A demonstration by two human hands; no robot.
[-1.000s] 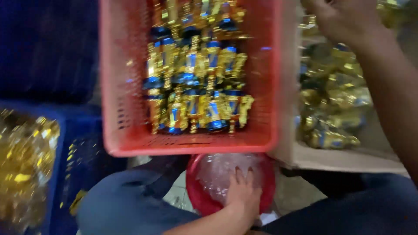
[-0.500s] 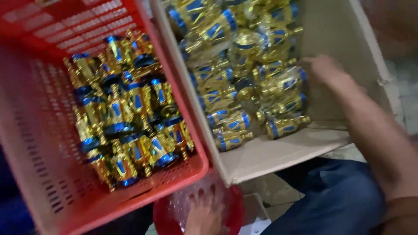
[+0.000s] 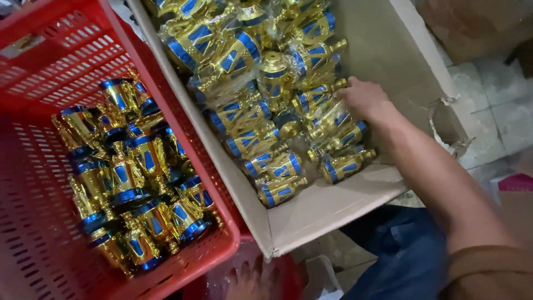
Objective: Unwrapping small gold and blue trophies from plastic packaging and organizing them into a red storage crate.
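Tiled floor [image 3: 502, 119] shows at the far right, no worktop in sight; we sit with blue trousers [image 3: 397, 255] at the near edge and two containers in front of us. Cardboard box [image 3: 333, 205] sits centre to right, heaped with wrapped gold-and-blue lantern ornaments [image 3: 261, 83] in clear film. Red plastic crate [image 3: 39, 183] sits just left of it, walls touching or nearly so, holding unwrapped lantern ornaments [image 3: 133, 166], mostly upright and packed close in its near right corner. Our right hand [image 3: 363, 100] reaches into the box from the right, fingers buried among the wrapped pieces; we cannot tell whether they are closed on one or just resting on the pile. Nearest piece lies just left of and below the hand, a wrapped lantern [image 3: 338, 130] lying on its side, long axis running left-right and a little tilted, finial end pointing right toward the box wall. More lie nearer us along the box's near wall, well within the same arm's reach. Our left hand [image 3: 252, 280] is low at the near edge, under the crate corner, resting on a red transparent tub [image 3: 277, 272]; fingers look spread, blurred, and hold nothing we can see. Right hand is clearly the nearer one to the wrapped pile; the left is well apart from it, with the box's near wall between them.
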